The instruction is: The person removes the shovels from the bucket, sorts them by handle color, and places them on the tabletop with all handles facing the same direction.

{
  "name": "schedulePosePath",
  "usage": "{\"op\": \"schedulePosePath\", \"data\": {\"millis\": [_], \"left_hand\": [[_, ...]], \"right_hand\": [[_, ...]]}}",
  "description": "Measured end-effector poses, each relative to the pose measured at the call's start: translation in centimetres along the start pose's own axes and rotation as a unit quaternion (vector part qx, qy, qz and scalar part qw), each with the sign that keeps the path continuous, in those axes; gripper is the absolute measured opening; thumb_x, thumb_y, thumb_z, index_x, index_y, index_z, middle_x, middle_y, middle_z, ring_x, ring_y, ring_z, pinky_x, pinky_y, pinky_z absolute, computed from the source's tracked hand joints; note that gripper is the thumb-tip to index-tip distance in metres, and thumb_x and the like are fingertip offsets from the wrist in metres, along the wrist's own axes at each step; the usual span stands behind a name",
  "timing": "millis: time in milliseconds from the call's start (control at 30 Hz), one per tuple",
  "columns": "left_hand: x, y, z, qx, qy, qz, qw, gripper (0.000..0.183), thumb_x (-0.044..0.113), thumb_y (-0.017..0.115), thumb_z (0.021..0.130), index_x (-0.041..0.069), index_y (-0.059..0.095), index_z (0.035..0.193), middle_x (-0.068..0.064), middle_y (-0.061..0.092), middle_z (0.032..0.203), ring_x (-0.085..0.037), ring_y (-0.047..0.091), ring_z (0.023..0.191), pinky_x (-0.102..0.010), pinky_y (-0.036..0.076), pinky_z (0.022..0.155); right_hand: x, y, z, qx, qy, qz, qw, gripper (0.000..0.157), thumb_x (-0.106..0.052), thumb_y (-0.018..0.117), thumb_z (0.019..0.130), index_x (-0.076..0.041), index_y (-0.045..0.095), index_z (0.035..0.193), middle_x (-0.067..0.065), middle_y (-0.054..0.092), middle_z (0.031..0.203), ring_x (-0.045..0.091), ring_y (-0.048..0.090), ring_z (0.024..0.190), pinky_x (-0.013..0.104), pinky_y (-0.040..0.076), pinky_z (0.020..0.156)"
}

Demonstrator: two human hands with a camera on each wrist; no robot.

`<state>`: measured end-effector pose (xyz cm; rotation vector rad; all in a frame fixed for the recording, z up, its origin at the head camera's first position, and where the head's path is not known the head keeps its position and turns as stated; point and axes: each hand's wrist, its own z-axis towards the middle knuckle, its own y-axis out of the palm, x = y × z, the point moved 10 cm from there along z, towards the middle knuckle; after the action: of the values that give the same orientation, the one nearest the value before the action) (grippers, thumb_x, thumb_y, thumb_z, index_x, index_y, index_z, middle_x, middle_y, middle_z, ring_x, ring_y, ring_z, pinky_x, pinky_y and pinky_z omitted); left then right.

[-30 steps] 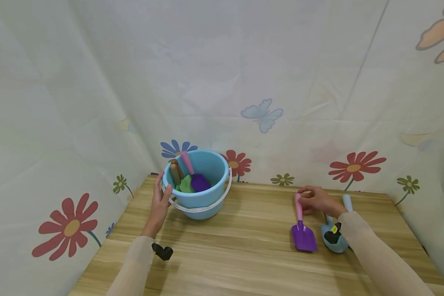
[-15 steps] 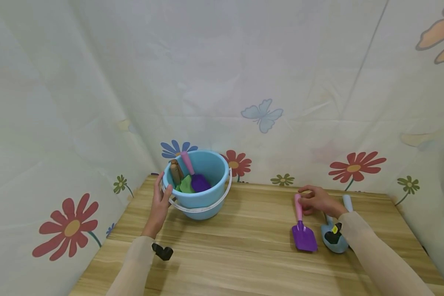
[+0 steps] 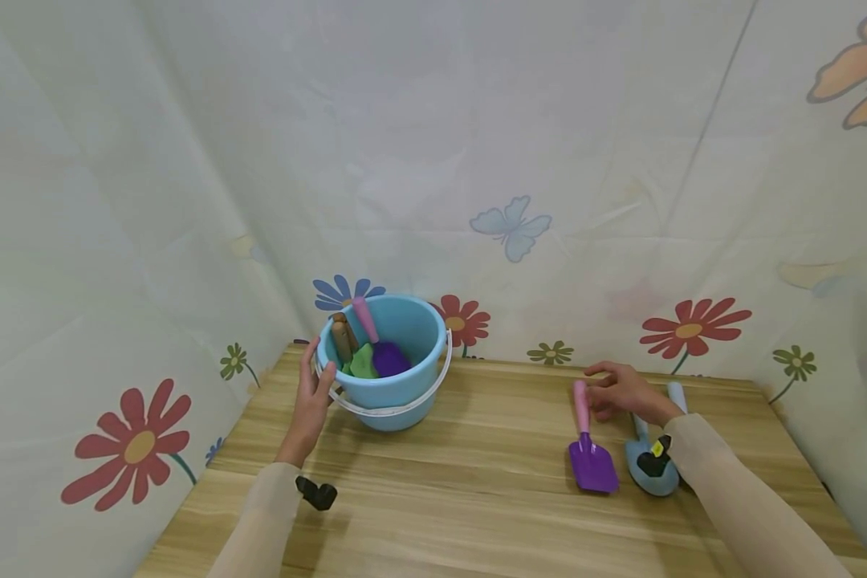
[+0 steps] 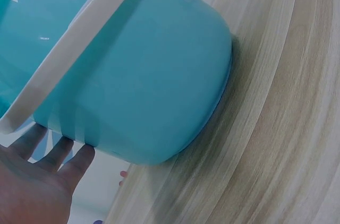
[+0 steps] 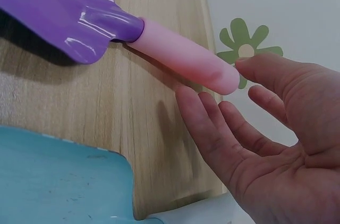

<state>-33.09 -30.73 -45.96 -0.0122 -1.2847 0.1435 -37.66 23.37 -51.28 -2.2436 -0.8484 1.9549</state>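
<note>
A light blue bucket [image 3: 397,392] with a white handle stands on the table at left. My left hand [image 3: 314,405] touches its side, thumb near the rim; in the left wrist view the fingers [image 4: 74,161] reach straight to the wall. Inside are a purple shovel [image 3: 390,360] with a pink handle, brown handles [image 3: 343,339] and a green piece [image 3: 364,363]. On the right lies another purple shovel [image 3: 593,466]. Beside its pink handle [image 5: 186,57] my right hand [image 3: 624,393] is spread, thumb near the handle's end, fingers around nothing.
A blue shovel [image 3: 653,478] lies right of the purple one, partly under my right wrist. Another light blue handle [image 3: 677,395] shows beyond my right hand. The wooden table [image 3: 477,498] meets a flower-printed cloth [image 3: 405,160] at its back and sides.
My right hand has drawn slightly right, away from the purple shovel's pink handle, which its fingertips overlapped before. My left hand and the bucket stay where they were.
</note>
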Motion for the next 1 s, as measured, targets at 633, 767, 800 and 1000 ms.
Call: {"op": "schedulePosePath", "data": {"millis": [633,767,800,1000], "left_hand": [[0.2,-0.1,0.0,0.004,0.006,0.014,0.9999,0.063,0.042,0.045,0.110,0.037,0.013,0.163,-0.004,0.011,0.169,-0.035,0.025,0.150,-0.066,0.035,0.110],[0.1,-0.2,0.0,0.007,0.003,0.021,0.9998,0.062,0.045,0.045,0.109,0.040,0.014,0.162,-0.003,0.012,0.169,-0.034,0.026,0.150,-0.065,0.036,0.110],[0.1,-0.2,0.0,0.007,0.002,0.021,0.9997,0.062,0.045,0.045,0.109,0.041,0.014,0.162,-0.003,0.013,0.169,-0.034,0.026,0.150,-0.065,0.036,0.110],[0.2,-0.1,0.0,0.004,0.004,0.011,0.9999,0.061,0.042,0.044,0.110,0.040,0.013,0.163,-0.003,0.012,0.169,-0.033,0.026,0.149,-0.065,0.035,0.111]], "right_hand": [[-1.2,-0.6,0.0,0.019,-0.043,-0.074,0.996,0.052,-0.016,0.069,0.100,0.004,0.048,0.143,0.034,0.057,0.126,0.038,0.070,0.093,0.048,0.062,0.076],[-2.4,-0.7,-0.1,0.024,-0.076,-0.105,0.991,0.052,-0.020,0.070,0.100,0.002,0.050,0.142,0.033,0.058,0.126,0.039,0.068,0.098,0.048,0.062,0.076],[-2.7,-0.7,-0.2,0.024,-0.082,-0.107,0.991,0.052,-0.020,0.070,0.100,0.002,0.050,0.142,0.033,0.058,0.126,0.040,0.067,0.100,0.049,0.062,0.076],[-4.5,-0.7,-0.3,0.012,-0.114,-0.130,0.985,0.054,-0.019,0.072,0.098,0.002,0.050,0.142,0.036,0.057,0.127,0.043,0.066,0.104,0.052,0.061,0.073]]}}
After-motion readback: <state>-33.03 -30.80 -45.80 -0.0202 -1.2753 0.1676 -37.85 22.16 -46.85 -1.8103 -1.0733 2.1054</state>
